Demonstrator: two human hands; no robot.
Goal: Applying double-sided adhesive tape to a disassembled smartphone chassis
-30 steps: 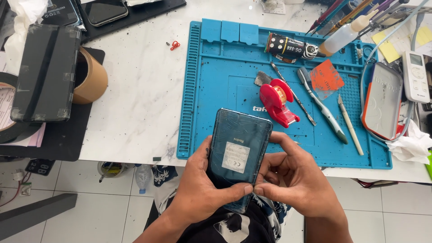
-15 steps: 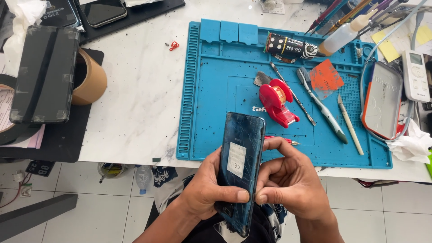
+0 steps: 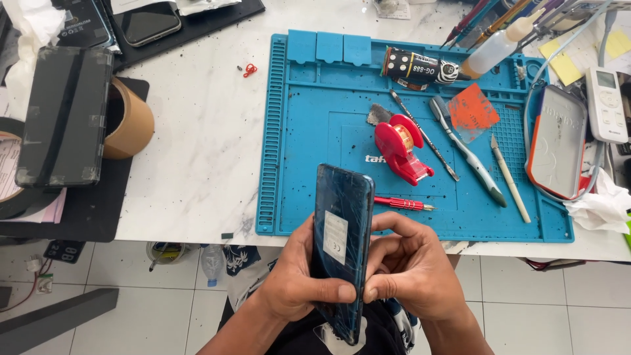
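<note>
Dark blue phone (image 3: 342,243) stands edge-on between left hand (image 3: 296,283) and right hand (image 3: 411,269).

White rectangular label (image 3: 336,237) on the dark blue phone back (image 3: 342,250); small grey screen (image 3: 605,79) on the white remote (image 3: 608,105), far right.

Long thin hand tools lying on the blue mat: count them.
4: a red screwdriver beside the held phone, then a metal spudger, a grey-handled brush and a cream-handled blade further right.
</note>
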